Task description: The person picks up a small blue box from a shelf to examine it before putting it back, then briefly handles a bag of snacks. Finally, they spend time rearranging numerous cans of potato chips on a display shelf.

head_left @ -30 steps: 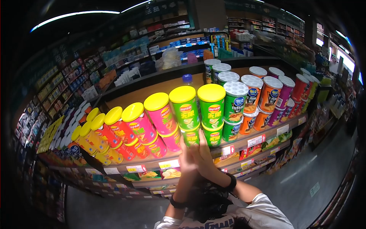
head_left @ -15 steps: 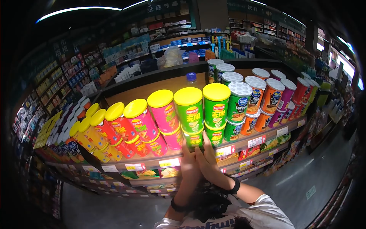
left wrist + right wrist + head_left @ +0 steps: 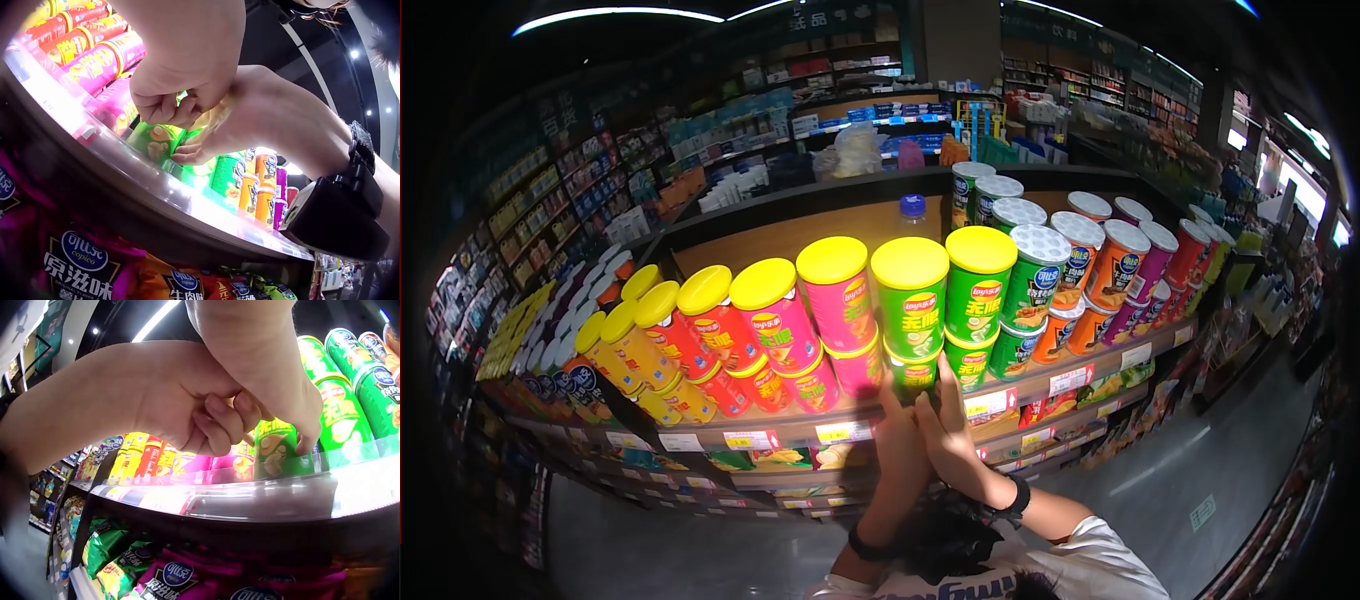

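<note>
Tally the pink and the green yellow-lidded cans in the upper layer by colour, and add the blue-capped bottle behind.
Pink cans: 2
Green cans: 2
Blue-capped bottle: 1
Total: 5

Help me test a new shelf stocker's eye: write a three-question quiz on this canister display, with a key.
1. Multiple choice. What colour are the lids on the green Lay's canisters?
a) white
b) yellow
c) blue

2. True or false? The left hand and right hand are both at a lower green Lay's canister, with another stacked on it.

3. Fill in the blank. The bottle behind the canisters has a ____ cap.

Key: 1 b; 2 true; 3 blue.
</note>
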`<state>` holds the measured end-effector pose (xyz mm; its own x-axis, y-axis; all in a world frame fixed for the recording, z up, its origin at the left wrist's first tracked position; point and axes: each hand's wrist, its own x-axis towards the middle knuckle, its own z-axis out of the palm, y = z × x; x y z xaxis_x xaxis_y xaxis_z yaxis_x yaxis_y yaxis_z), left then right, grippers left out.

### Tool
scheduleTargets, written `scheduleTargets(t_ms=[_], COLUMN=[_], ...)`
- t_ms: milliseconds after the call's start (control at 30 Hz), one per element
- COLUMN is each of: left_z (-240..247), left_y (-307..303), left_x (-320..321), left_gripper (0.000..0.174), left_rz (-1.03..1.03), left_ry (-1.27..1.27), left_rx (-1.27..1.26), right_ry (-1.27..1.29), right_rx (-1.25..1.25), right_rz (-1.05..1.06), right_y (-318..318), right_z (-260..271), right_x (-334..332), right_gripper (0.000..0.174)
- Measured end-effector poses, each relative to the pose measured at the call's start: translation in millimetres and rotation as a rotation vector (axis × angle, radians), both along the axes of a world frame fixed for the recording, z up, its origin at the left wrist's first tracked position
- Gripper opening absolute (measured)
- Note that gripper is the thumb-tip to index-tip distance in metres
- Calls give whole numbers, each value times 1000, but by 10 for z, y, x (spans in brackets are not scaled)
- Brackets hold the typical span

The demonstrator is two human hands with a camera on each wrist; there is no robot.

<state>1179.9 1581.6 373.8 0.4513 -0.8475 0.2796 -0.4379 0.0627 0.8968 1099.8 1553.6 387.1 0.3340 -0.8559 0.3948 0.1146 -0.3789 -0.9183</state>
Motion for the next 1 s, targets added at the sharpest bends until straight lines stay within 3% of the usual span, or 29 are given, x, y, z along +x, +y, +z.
scheduleTargets(t_ms=[100,400,467,533,700,767,933,1000], left_z=[-24,-2,93,126,264,174,5,-117], left_y=[-13,70,149,195,266,240,204,177], left_x=[4,73,86,129,256,346,480,530], left_gripper=[74,80,72,66,64,71,80,84], left_rz=[2,-23,35,104,241,202,91,85], left_ry=[-12,-231,-156,-89,87,74,-18,-212], left_rx=[12,50,63,35,-64,-54,-63,-132], right_ry=[-104,48,24,93,66,-129,60,120], right_rx=[7,-96,-96,-263,-83,153,148,181], right_rz=[4,-114,-124,-181,164,331,234,205], right_y=[9,12,59,227,303,342,172,119], right_z=[14,-255,-472,-306,-237,-39,69,25], right_x=[39,75,99,35,124,254,421,470], right_gripper=[58,64,63,60,63,67,73,73])
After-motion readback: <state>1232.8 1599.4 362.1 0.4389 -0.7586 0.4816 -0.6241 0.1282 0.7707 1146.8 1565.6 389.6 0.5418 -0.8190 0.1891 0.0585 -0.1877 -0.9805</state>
